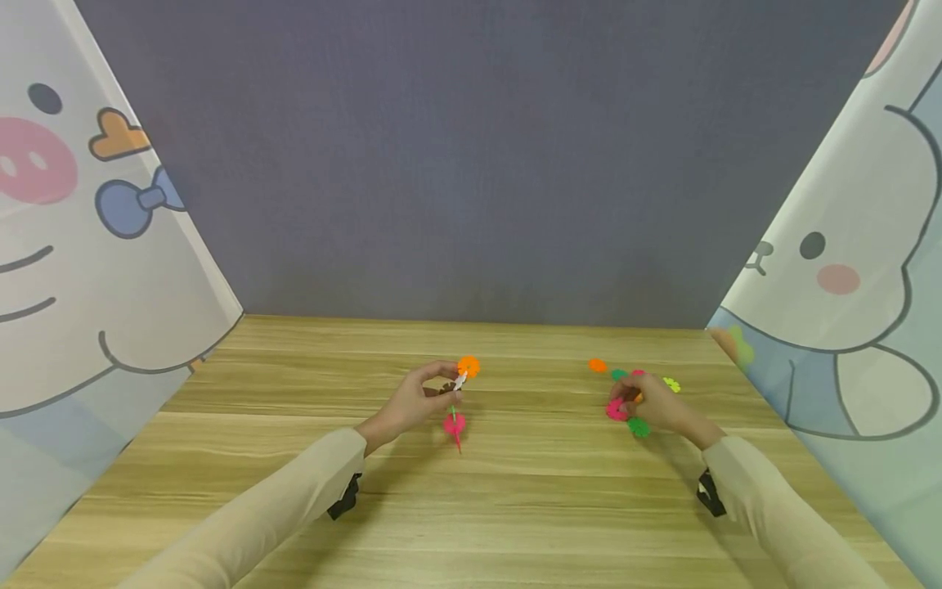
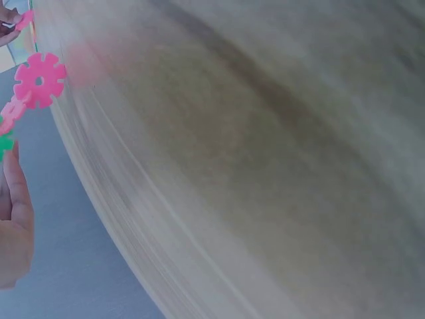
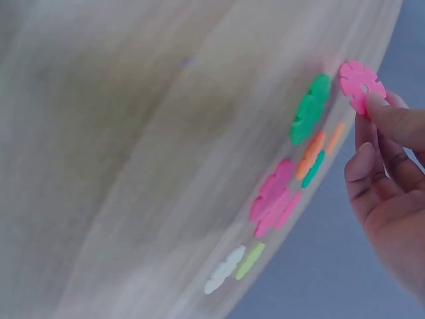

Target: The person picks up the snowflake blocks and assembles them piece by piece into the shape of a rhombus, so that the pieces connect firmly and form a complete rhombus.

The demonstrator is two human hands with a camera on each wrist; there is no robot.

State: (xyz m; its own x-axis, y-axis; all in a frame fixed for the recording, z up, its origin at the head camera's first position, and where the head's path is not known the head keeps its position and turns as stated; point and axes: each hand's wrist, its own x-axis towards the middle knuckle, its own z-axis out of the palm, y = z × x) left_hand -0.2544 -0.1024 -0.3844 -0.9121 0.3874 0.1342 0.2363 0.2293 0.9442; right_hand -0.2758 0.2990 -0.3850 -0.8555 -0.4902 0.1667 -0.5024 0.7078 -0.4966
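Observation:
In the head view my left hand (image 1: 412,402) holds a chain of joined, notched plastic snowflake discs. An orange disc (image 1: 468,366) tops the chain, a white disc (image 1: 460,381) shows near the fingertips, and a pink disc (image 1: 454,424) hangs lower down. Part of the chain is hidden by the fingers. The left wrist view catches the pink disc (image 2: 40,80) and a bit of a green disc (image 2: 5,144) by the fingers. Over on the right, my right hand (image 1: 651,399) pinches a single pink disc (image 3: 358,85) between thumb and fingers, above the loose discs.
Several loose discs lie on the wooden table (image 1: 471,507) around the right hand, among them a green disc (image 1: 639,427), an orange disc (image 1: 598,365) and a yellow-green disc (image 1: 671,384). A grey panel (image 1: 471,164) rises behind the table, with cartoon-printed sheets on both sides.

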